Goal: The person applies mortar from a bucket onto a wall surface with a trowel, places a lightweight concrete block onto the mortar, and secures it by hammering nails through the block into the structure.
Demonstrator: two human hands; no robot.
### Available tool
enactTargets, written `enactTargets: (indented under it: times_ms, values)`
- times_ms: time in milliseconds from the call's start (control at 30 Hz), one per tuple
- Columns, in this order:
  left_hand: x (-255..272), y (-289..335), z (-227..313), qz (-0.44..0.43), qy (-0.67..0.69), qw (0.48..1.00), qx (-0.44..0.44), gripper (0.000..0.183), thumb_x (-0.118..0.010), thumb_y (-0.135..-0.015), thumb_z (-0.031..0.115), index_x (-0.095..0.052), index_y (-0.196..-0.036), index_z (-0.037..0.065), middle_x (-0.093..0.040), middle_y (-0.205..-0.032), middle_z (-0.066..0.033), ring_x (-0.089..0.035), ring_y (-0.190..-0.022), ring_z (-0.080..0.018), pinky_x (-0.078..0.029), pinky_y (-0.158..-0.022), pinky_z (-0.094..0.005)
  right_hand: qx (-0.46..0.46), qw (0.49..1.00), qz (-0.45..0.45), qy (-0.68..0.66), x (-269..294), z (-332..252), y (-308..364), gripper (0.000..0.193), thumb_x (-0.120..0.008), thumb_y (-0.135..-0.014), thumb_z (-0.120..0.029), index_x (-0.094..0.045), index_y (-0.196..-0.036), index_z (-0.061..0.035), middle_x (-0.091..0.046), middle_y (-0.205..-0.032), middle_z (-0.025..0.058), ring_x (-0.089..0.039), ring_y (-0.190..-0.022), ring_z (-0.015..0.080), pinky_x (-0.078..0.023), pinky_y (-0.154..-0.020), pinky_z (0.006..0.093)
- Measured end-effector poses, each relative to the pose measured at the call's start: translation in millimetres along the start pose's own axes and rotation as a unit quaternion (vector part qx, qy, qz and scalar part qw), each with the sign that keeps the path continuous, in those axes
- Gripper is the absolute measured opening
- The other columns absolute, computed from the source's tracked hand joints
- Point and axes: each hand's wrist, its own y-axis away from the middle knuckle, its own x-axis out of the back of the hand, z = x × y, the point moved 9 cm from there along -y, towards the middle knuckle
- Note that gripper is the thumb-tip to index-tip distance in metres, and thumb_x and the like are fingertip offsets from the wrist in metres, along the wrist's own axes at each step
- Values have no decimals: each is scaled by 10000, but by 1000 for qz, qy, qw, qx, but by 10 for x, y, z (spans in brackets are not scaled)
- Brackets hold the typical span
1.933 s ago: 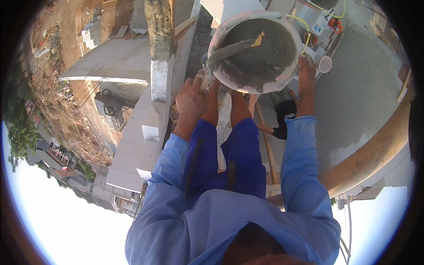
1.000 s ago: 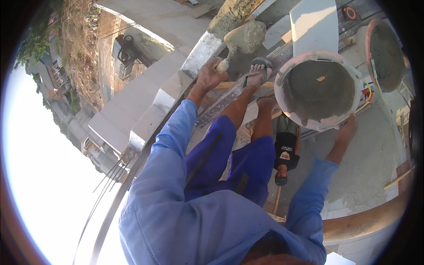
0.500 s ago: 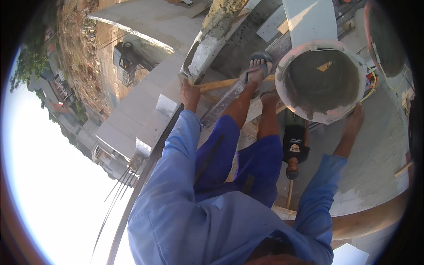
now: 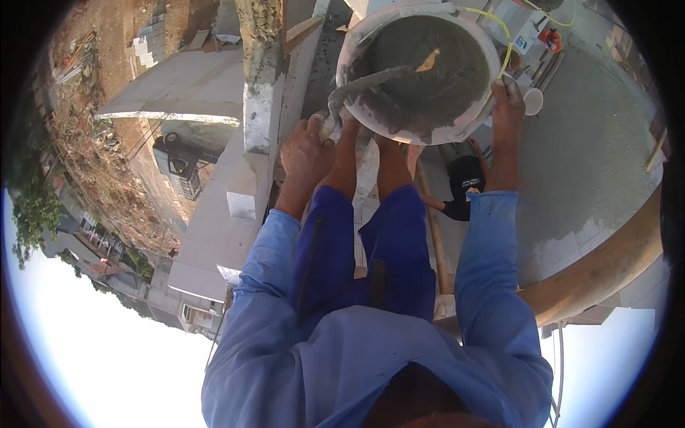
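Observation:
A wide round tub (image 4: 467, 123) with a pale, mortar-smeared rim stands in front of me, above my feet. Wet grey mortar (image 4: 435, 100) lies inside it, with a tan scrap (image 4: 428, 61) on the surface. My left hand (image 4: 307, 153) is closed around the handle of a trowel (image 4: 367, 84). Its mortar-coated blade reaches over the tub's left rim, into the mortar's area. At the tub's right side, my right hand (image 4: 505, 107) grips the rim, beside a yellow cord (image 4: 508, 53) tied there.
A rough mortared column (image 4: 258, 107) rises on the left, beside a ledge and a drop to a dirt yard with a parked vehicle (image 4: 182, 167). Below is another person in a black shirt (image 4: 467, 175). A curved wooden beam (image 4: 592, 250) edges the grey floor at right.
The tub now appears farther left, nearer my body's middle. My left hand has come from the column's end to the tub with the trowel. My right hand has moved up along the rim.

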Motion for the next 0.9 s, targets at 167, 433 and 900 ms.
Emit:
enactTargets:
  times_ms: [167, 433, 900]
  values:
    - [-725, -457, 691, -123, -65, 990, 14, 394, -602, -793, 183, -510, -1167, 96, -603, -1052, -225, -629, -947, -402, -516, -787, -500, 4, 999, 0, -43, -66, -177, 77, 296, -588, -899, -211, -638, -1081, 16, -643, -928, 65, -556, -848, 116, -443, -769, 273]
    - [-1198, -195, 875, -223, 44, 974, -17, 487, -663, -756, 277, -562, -1186, 73, -645, -1012, -277, -642, -956, -417, -520, -826, -459, 12, 999, 31, -10, -16, -149, 6, 355, -589, -899, -237, -623, -1130, 31, -651, -940, 83, -573, -841, 145, -454, -767, 289]
    - [-731, 108, -602, -192, 304, 926, 113, 658, -675, -641, 244, -576, -1262, 51, -689, -824, -164, -664, -804, -286, -506, -779, -380, -11, 999, -5, 29, 207, 88, -387, 470, -522, -909, -237, -515, -1306, 15, -558, -1214, 156, -537, -1126, 232, -435, -928, 335]
